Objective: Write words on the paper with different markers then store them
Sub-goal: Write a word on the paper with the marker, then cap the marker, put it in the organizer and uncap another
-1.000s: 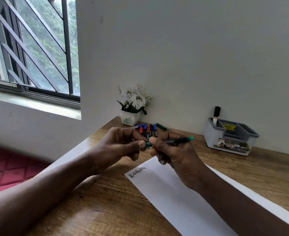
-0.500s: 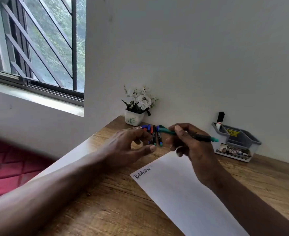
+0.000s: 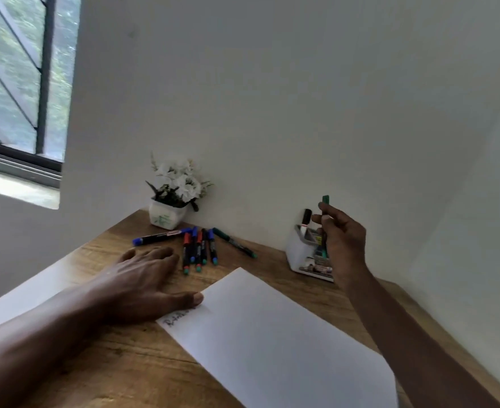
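Note:
My right hand (image 3: 341, 240) holds a green marker (image 3: 325, 201) upright, its lower end down in the grey organiser (image 3: 297, 251) by the wall. A black marker (image 3: 305, 218) stands in the organiser's left slot. My left hand (image 3: 142, 278) lies flat on the table, fingers apart, thumb touching the upper corner of the white paper (image 3: 272, 343). One handwritten word shows at that corner, partly under my thumb. Several capped markers (image 3: 198, 248) in blue, red and green lie in a loose bunch beyond my left hand.
A small white pot of white flowers (image 3: 172, 198) stands in the table's back corner against the wall. The wooden table (image 3: 119, 366) ends at a light strip on the left. A barred window (image 3: 16, 83) is at upper left.
My right hand carried the green marker right, from in front of me to the organiser, and turned it upright. My left hand let go of the marker and dropped flat beside the paper.

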